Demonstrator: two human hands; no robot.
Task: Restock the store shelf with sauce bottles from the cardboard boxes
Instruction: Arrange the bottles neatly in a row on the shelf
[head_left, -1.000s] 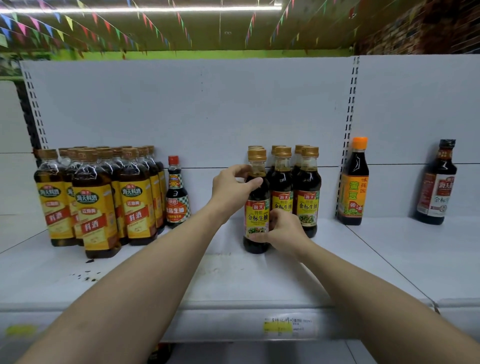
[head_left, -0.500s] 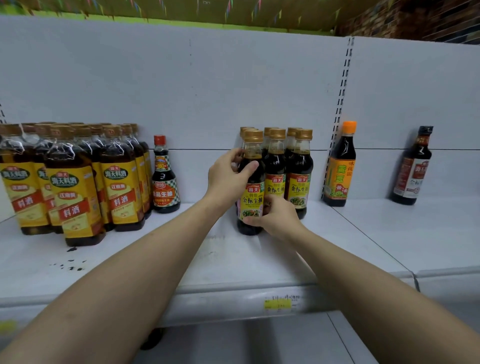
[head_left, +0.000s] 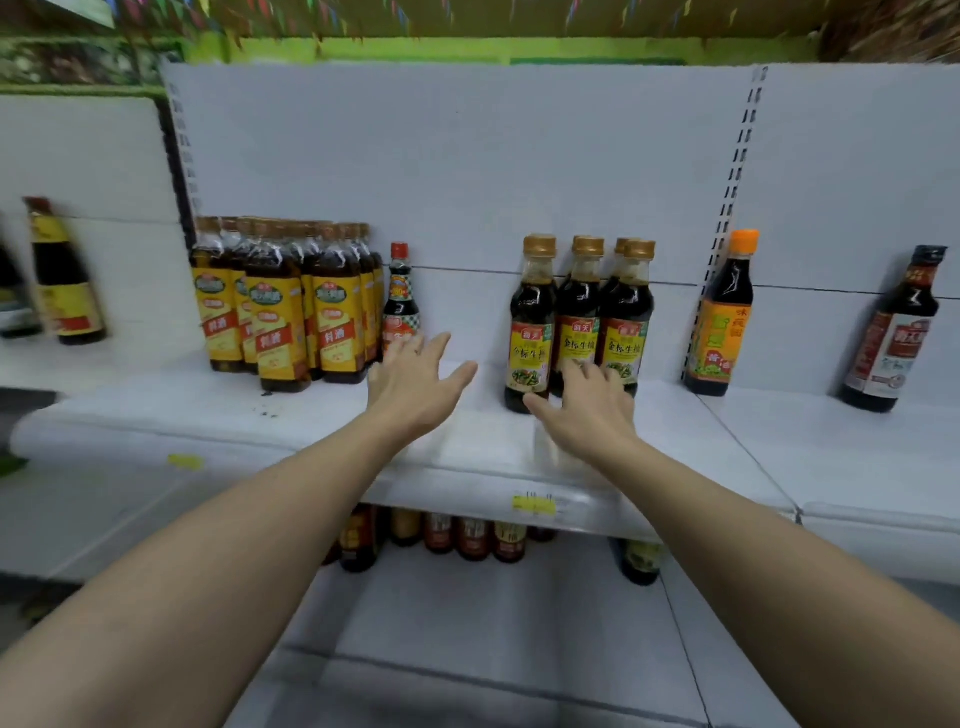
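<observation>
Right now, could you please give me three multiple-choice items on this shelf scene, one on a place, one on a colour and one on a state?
1. Where does the orange-capped bottle stand relative to the gold-capped bottles?
A. To their left
B. To their right
C. On the shelf below

2. What colour is the cap of the small bottle beside the yellow-labelled bottles?
A. Red
B. Green
C. White

3. What is the left hand doing?
A. Gripping a bottle
B. Open, holding nothing
C. Out of view

Answers: 1 B, it stands on their right side, apart from them. 2 A, its cap shows red above the checked label. 3 B, its fingers are spread with nothing in them.
</observation>
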